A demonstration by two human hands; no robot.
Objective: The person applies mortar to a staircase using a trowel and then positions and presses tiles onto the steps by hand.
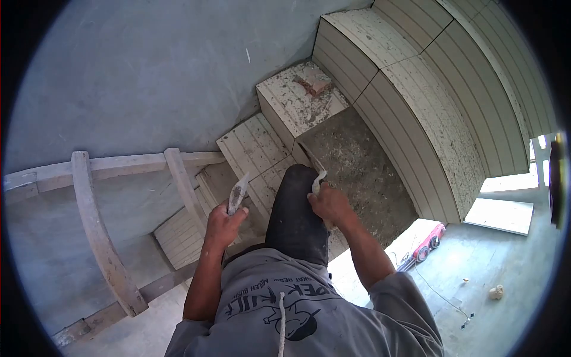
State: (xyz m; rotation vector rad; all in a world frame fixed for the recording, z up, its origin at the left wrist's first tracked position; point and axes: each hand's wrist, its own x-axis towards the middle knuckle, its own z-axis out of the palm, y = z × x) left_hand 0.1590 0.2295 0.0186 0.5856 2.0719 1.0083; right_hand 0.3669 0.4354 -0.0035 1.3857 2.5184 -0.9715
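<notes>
My left hand (223, 227) is closed around the lower end of a whitish, pointed, leaf-shaped piece (238, 195) that looks like smeared plastic, its tip up. Gripped in my right hand (331, 203) is a white twisted strip (320, 181), and its lower part is hidden by the fingers. Between the hands my dark-trousered knee (295, 196) is raised in front of the tiled steps (256, 143). Beyond the right hand lies a rough bare cement surface (363, 160).
A broken brick (315, 83) sits on a dusty tiled step. Wooden ladder-like framing (98, 229) stands at left against a grey wall (160, 71). Curved tiled stairs (410, 107) rise at right. Below are a pink power tool (427, 243), its cord and a loose tile (499, 215).
</notes>
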